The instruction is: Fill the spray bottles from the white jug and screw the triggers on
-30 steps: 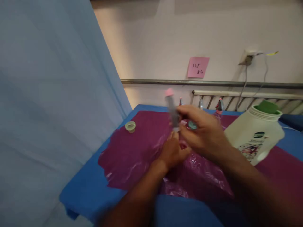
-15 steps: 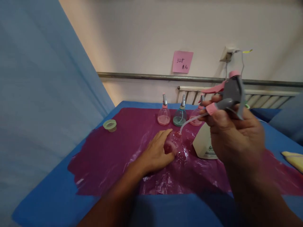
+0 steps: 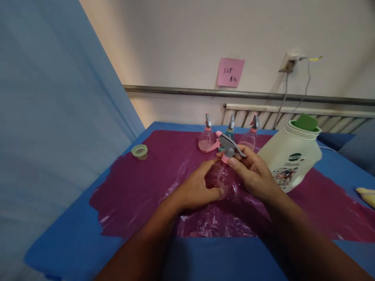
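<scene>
A clear, round spray bottle point(image 3: 218, 177) stands on the dark red plastic sheet point(image 3: 140, 195). My left hand point(image 3: 196, 189) is wrapped round its left side, with the thumb in front. At the bottle's neck sits a grey and pink spray head point(image 3: 230, 145). My right hand point(image 3: 253, 171) grips the head at its pink collar, thumb and fingers pressed on it. The tube hangs inside the bottle. Whether the collar is threaded on cannot be seen.
Behind stand a pink-filled sprayer point(image 3: 206, 140), a teal one point(image 3: 230, 134) and another pink one point(image 3: 249, 138). A large cream jug point(image 3: 290, 156) with a green scoop point(image 3: 306, 122) is at right. A small greenish cup point(image 3: 140, 151) sits left; something yellow point(image 3: 367, 197) lies far right.
My right hand has brought the spray head down and left onto the bottle's neck, and the tube has gone inside. My left hand still holds the bottle. The jug is now uncovered to view.
</scene>
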A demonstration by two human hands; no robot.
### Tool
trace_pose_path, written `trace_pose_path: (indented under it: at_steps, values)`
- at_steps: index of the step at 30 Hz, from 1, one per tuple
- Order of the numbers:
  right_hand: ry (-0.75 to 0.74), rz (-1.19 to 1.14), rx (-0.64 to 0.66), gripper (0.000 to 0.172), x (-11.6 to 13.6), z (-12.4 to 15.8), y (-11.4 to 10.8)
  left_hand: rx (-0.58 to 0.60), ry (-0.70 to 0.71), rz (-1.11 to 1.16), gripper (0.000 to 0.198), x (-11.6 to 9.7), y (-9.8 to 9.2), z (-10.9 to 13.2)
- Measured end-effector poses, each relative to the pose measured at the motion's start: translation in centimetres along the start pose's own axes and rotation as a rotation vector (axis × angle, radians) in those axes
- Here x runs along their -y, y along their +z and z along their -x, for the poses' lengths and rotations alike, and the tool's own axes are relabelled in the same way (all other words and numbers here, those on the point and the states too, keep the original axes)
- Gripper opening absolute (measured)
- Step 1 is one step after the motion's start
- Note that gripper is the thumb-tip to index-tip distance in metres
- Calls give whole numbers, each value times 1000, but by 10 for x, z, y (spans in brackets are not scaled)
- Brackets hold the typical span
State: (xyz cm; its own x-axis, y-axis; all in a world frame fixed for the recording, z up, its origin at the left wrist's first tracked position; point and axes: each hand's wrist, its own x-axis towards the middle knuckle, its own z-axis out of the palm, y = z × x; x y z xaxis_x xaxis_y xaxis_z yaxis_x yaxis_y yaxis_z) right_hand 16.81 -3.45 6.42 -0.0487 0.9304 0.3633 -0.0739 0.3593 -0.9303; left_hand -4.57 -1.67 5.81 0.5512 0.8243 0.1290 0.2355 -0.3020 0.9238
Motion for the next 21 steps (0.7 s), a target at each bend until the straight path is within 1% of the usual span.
trace_pose_path:
  at_steps: [4, 7, 10, 12, 15, 18, 20, 21]
  values:
    - [31, -43, 30, 42, -5, 0, -6, 44, -44, 157, 92, -1, 1, -1]
    - [47, -102, 68, 43, -7, 0, -10, 76, -69, 299, 98, 0, 0, -3]
    - [56, -187, 90, 38, -7, -1, -13, 126, -59, 473, 102, 4, -2, -5]
    - [66, -235, 96, 33, -8, -1, -13, 148, -78, 574, 98, 9, -3, -5]
    - [78, -289, 84, 31, -9, -2, -13, 146, -96, 688, 89, 15, -2, -5]
    - [98, -287, 47, 34, -11, -4, -12, 135, -88, 709, 85, 16, -1, -6]
    - [116, -261, -5, 36, -13, -6, -10, 95, -61, 629, 84, 14, 1, -7]
    - [126, -251, -43, 37, -15, -7, -9, 69, -38, 560, 87, 13, 1, -7]
